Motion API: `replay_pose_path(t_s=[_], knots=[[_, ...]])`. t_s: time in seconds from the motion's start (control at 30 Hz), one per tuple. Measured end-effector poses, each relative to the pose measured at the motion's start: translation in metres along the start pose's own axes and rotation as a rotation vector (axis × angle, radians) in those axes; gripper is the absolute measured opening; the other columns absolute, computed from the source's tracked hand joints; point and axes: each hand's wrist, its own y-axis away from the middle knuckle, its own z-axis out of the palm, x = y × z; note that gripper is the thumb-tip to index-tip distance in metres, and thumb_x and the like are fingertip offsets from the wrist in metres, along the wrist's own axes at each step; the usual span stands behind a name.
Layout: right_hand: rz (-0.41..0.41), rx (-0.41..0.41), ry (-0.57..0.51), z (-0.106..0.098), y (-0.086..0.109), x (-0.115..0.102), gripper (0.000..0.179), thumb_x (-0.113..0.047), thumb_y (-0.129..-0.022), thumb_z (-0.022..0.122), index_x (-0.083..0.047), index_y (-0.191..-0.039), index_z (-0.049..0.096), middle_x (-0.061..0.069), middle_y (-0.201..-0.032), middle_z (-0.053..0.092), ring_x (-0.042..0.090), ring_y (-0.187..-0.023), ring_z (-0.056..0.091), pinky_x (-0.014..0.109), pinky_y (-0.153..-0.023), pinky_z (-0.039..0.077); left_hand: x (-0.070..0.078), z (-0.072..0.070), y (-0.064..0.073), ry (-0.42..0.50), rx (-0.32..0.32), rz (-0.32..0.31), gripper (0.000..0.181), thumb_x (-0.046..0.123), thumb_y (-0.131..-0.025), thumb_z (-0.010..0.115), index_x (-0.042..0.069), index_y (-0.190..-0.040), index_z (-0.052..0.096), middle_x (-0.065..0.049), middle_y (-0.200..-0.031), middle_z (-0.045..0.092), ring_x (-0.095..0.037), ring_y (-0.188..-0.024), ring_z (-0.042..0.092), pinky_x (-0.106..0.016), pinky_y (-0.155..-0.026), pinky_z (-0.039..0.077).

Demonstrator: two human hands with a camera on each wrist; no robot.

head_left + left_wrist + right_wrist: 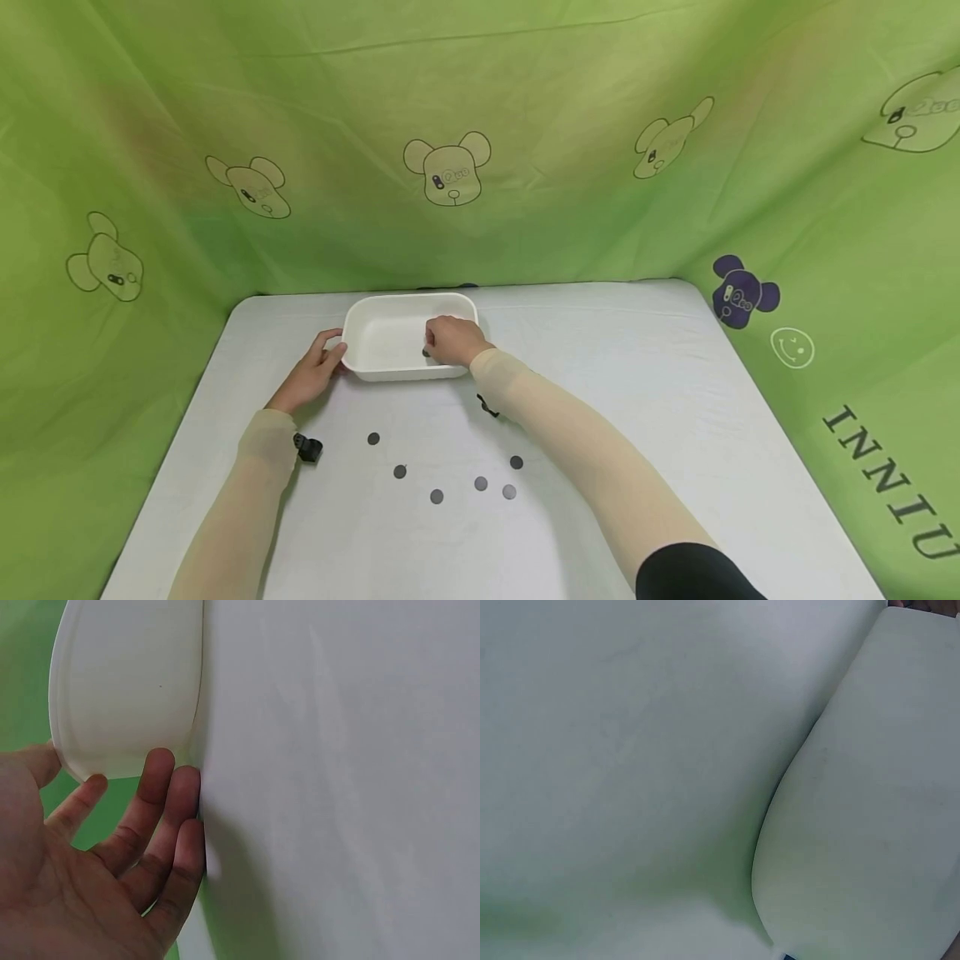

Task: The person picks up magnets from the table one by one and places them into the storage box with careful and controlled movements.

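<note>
A white rectangular tub [386,373] stands toward the back of the table. My left hand [311,375] is at its left end, fingers spread and touching the outer wall. In the left wrist view those fingertips [159,766] rest against the tub's side [135,682], near the table. My right hand [453,340] reaches over the tub's right part with its fingers curled down, pinching a small dark disc [426,352] whose edge shows beneath them. The right wrist view has the tub's outer wall [855,802] at right; the right hand is almost wholly out of it.
Several flat round discs, dark to light grey, lie scattered in front of the tub, among them a dark disc [373,438] and a pale grey disc [509,492]. The table [660,358] has a white cover. A green printed cloth [525,242] rises behind it and at both sides.
</note>
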Motion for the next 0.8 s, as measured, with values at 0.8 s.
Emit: replay_pose_path(t_s=[0.8], knots=[[-0.071,0.06,-0.089,-0.0055,0.0053,0.0028,0.008,-0.022,-0.106,0.067,-0.014,-0.107,0.068,-0.001,-0.094,0.065,0.017,-0.085,0.06,0.037,-0.078,0.051,-0.0026,0.0022,-0.0002,0.013,-0.004,-0.027,0.061,0.048,-0.117,0.041,0.016,-0.167,0.028,-0.026,-0.127,0.07,-0.039,-0.12,0.067,-0.056,-0.109,0.048]])
